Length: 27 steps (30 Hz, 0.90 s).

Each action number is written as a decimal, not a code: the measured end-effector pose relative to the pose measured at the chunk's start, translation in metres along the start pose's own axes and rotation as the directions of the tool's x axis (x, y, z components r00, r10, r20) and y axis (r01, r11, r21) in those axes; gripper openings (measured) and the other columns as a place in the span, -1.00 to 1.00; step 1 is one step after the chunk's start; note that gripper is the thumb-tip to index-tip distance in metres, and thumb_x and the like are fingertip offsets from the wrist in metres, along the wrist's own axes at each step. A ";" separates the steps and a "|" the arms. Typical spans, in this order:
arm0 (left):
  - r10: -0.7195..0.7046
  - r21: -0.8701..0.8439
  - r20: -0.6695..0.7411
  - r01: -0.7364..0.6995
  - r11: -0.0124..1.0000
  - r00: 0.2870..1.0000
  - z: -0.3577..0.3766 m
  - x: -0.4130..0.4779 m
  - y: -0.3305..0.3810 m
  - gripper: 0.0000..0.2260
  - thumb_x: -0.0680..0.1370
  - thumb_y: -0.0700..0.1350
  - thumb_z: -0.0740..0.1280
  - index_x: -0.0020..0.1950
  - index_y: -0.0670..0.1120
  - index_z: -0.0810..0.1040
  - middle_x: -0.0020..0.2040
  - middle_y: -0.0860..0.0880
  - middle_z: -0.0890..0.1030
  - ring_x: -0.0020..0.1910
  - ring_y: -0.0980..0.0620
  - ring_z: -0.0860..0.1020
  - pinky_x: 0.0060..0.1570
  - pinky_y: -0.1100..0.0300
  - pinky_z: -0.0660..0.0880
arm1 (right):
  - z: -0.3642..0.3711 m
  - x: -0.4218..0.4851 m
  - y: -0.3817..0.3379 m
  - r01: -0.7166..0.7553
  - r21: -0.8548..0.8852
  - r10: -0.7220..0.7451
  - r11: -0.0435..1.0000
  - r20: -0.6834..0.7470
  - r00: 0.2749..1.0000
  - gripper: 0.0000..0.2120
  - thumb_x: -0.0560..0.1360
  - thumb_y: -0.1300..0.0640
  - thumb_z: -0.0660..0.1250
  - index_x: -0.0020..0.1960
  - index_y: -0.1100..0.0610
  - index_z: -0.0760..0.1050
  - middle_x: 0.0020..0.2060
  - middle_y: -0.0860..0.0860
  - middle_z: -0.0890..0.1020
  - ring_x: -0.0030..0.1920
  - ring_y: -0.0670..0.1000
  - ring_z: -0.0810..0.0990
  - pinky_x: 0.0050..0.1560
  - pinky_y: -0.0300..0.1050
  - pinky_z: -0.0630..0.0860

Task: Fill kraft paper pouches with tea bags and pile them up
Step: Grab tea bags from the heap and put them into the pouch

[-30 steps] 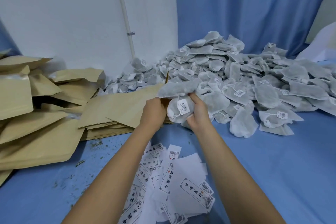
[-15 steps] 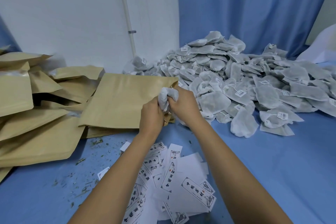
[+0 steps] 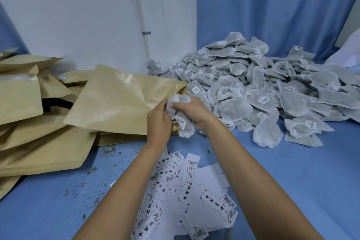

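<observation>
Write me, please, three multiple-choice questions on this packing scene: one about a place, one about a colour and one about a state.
1. Where does the loose heap of tea bags lie?
A. To the person's left.
B. To the right, beyond the hands.
C. Under the forearms.

2. What colour is the cloth covering the surface?
A. Red.
B. Green.
C. Blue.

3. What is the right hand doing?
A. Lying flat on the cloth.
B. Gripping a bunch of tea bags at the mouth of the kraft pouch.
C. Holding a printed label.

Answers:
1 B: the heap spreads right of both hands, towards the curtain.
2 C: the bare cloth shows blue all round.
3 B: its fingers curl round the bunch while the left hand holds the pouch.
</observation>
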<state>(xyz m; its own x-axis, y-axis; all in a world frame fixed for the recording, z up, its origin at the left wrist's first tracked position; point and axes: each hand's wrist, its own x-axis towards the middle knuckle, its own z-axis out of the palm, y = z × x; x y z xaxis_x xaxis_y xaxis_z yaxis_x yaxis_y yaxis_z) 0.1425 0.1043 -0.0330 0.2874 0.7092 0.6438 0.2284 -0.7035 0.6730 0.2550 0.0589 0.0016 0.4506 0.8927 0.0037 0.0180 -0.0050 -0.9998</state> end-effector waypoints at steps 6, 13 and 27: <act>0.222 0.141 0.118 -0.237 0.961 0.968 -0.001 -0.004 0.008 -0.64 0.46 -0.45 0.20 0.21 -0.26 0.55 0.14 -0.19 0.61 0.09 -0.13 0.59 0.11 0.25 0.44 | 0.004 0.016 0.007 -0.171 -0.130 0.150 0.977 -0.158 0.976 -0.90 0.43 0.26 0.29 -0.08 0.27 0.51 -0.22 0.17 0.60 -0.18 0.12 0.61 -0.19 -0.07 0.54; -0.134 0.548 0.009 0.107 0.829 0.991 -0.009 0.018 0.015 -0.87 0.53 -0.28 0.18 0.01 -0.20 0.49 -0.03 -0.16 0.57 -0.14 -0.21 0.55 -0.27 0.02 0.43 | 0.007 0.012 0.014 -0.219 0.357 0.228 0.908 0.019 0.974 -0.87 0.42 0.34 0.26 -0.29 0.21 0.42 -0.50 0.05 0.52 -0.46 -0.01 0.53 -0.42 -0.23 0.47; 0.391 0.203 0.255 -0.444 0.873 0.885 -0.040 0.014 0.003 -0.61 0.41 -0.40 0.19 0.21 -0.27 0.56 0.09 -0.18 0.64 0.00 -0.11 0.64 0.02 0.28 0.45 | 0.032 0.014 0.014 -0.150 0.373 0.100 0.916 0.150 0.984 -0.87 0.53 0.37 0.16 -0.10 0.29 0.47 -0.26 0.19 0.55 -0.20 0.10 0.56 -0.12 -0.04 0.51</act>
<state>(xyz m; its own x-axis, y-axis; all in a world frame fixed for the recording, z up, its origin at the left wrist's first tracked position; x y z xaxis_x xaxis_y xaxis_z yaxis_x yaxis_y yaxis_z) 0.1102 0.1137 -0.0075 0.5804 0.3406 0.7397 0.2605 -0.9383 0.2275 0.2333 0.0861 -0.0131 0.3109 0.9453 -0.0989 -0.3839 0.0297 -0.9229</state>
